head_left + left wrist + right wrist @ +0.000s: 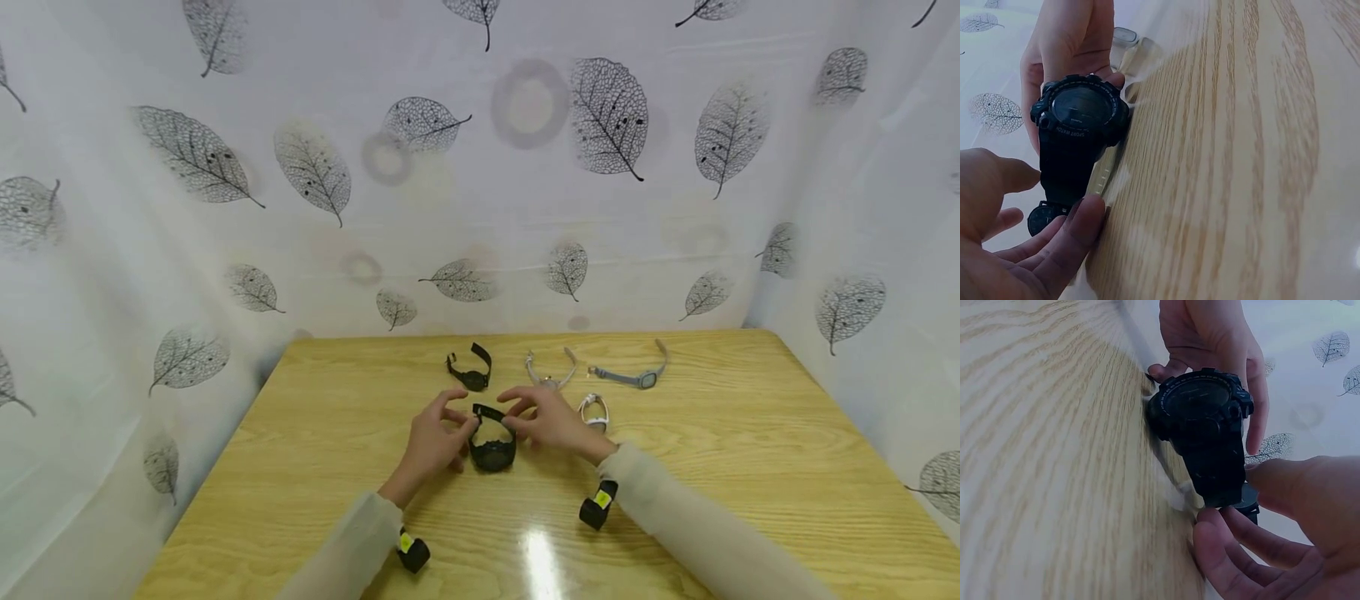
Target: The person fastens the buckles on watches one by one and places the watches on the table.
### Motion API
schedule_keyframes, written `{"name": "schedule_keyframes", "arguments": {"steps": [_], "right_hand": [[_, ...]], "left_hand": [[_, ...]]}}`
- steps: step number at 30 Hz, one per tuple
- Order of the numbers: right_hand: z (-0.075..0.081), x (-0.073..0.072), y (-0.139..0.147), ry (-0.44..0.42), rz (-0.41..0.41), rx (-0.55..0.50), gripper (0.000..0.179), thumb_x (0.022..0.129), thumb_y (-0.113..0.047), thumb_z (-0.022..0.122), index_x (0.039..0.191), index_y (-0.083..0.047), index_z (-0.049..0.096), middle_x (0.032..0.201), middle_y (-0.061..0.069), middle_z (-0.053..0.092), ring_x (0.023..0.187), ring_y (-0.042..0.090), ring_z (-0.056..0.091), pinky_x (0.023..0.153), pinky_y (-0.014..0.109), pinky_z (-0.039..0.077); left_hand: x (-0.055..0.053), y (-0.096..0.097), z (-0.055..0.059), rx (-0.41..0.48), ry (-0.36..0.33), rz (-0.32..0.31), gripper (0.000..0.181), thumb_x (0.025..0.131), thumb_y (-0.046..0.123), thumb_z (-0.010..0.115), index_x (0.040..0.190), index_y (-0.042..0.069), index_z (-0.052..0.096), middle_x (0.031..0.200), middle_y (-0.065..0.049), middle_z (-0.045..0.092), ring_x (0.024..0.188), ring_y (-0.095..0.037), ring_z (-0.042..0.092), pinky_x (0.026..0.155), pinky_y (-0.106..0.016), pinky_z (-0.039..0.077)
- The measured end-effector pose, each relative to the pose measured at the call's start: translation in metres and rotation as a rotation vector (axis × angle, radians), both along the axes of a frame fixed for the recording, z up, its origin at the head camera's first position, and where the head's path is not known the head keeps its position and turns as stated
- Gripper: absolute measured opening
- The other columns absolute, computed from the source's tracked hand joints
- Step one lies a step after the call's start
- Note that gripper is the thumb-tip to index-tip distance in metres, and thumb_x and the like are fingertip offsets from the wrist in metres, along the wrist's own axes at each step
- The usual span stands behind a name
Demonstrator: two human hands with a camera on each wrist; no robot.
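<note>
A black sport watch (493,455) with a round dial stands on the wooden table, its dial towards the person and its strap curving up behind. My left hand (435,435) pinches the left part of the strap between thumb and fingers. On the other side, my right hand (551,419) pinches the right part. In the left wrist view the dial of the watch (1082,107) faces the camera, with the near hand's fingers at the strap (1066,172). From the right wrist, the thumb and fingertips (1210,534) show around the strap's end.
Behind the hands lies a second black watch (475,381). A pale-strapped watch (572,367) and a blue-grey watch (647,380) lie to its right. Close beside the right wrist is a white watch (595,410). A leaf-patterned curtain (480,208) borders the wooden table (315,467).
</note>
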State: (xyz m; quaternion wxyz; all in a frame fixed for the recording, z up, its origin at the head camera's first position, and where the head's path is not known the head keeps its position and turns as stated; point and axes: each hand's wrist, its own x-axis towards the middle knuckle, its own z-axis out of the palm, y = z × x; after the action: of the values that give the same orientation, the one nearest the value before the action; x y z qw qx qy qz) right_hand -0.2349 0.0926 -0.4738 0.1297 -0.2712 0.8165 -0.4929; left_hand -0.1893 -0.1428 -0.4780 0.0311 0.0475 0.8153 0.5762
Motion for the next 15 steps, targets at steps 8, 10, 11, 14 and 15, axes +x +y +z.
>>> {"name": "schedule_keyframes", "arguments": {"steps": [8, 10, 11, 14, 15], "right_hand": [[-0.0019, 0.0017, -0.0015, -0.022, -0.027, 0.022, 0.036, 0.102, -0.016, 0.068, 0.136, -0.004, 0.063, 0.111, 0.017, 0.072, 0.075, 0.019, 0.073, 0.051, 0.035, 0.058], [-0.0012, 0.0023, -0.0020, -0.021, -0.027, 0.025, 0.036, 0.102, -0.015, 0.068, 0.136, -0.004, 0.063, 0.110, 0.018, 0.073, 0.075, 0.019, 0.073, 0.051, 0.035, 0.058], [-0.0011, 0.0025, -0.0022, -0.018, -0.027, 0.028, 0.036, 0.102, -0.015, 0.068, 0.135, -0.004, 0.063, 0.110, 0.018, 0.073, 0.075, 0.019, 0.072, 0.051, 0.034, 0.058], [-0.0010, 0.0029, -0.0031, -0.012, -0.032, 0.033, 0.034, 0.102, -0.014, 0.067, 0.134, -0.004, 0.064, 0.110, 0.017, 0.073, 0.075, 0.018, 0.072, 0.050, 0.034, 0.058], [-0.0010, 0.0032, -0.0033, -0.011, -0.035, 0.035, 0.033, 0.102, -0.014, 0.067, 0.134, -0.004, 0.064, 0.110, 0.017, 0.073, 0.075, 0.018, 0.072, 0.050, 0.033, 0.057]], "left_hand": [[-0.0005, 0.0028, 0.0012, -0.028, -0.020, 0.029, 0.046, 0.098, 0.016, 0.072, 0.141, 0.011, 0.057, 0.100, -0.014, 0.072, 0.055, -0.024, 0.067, 0.042, -0.039, 0.057], [-0.0007, 0.0036, 0.0017, -0.039, -0.023, 0.035, 0.045, 0.098, 0.015, 0.073, 0.140, 0.010, 0.058, 0.097, -0.013, 0.073, 0.053, -0.024, 0.067, 0.042, -0.039, 0.057], [-0.0008, 0.0040, 0.0019, -0.045, -0.025, 0.039, 0.045, 0.098, 0.014, 0.073, 0.140, 0.010, 0.058, 0.095, -0.012, 0.073, 0.052, -0.023, 0.066, 0.042, -0.038, 0.057], [-0.0011, 0.0049, 0.0026, -0.049, -0.022, 0.042, 0.045, 0.097, 0.011, 0.073, 0.139, 0.008, 0.058, 0.091, -0.011, 0.072, 0.050, -0.023, 0.065, 0.042, -0.039, 0.057], [-0.0014, 0.0053, 0.0027, -0.051, -0.020, 0.042, 0.045, 0.096, 0.009, 0.073, 0.139, 0.008, 0.058, 0.090, -0.011, 0.072, 0.050, -0.023, 0.065, 0.042, -0.039, 0.057]]}}
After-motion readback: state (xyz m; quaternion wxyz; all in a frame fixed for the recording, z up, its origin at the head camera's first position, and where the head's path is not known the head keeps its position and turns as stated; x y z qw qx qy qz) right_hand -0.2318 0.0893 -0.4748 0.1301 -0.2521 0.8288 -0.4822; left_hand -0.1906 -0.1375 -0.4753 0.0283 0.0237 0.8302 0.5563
